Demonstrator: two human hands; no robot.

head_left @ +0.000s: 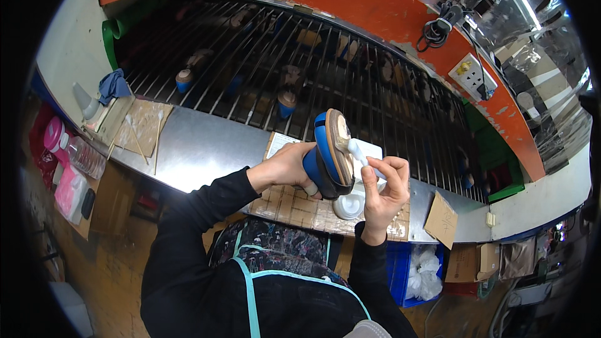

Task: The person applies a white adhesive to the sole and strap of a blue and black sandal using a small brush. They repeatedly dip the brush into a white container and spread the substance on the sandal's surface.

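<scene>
My left hand (289, 166) is wrapped round a shoe upper on a blue last (320, 144), held tilted above the bench's front edge. Its sole side, pale in the middle with a brown rim, faces right. A slim white brush-like applicator (359, 153) is pinched between the thumb and fingers of my right hand (386, 189). The applicator's tip touches or nearly touches the sole side. Below the shoe, a small round white dish (349, 206) sits on a cardboard-covered board (294, 211). A white tray-like piece (372, 152) is partly hidden behind my right hand.
A rack of dark metal rollers (250, 69) runs beyond the bench, with several blue shoe lasts (287, 104) on it. On the left are a stained cardboard sheet (141, 126) and a pink-lidded bottle (81, 155). A blue crate (399, 267) stands below right.
</scene>
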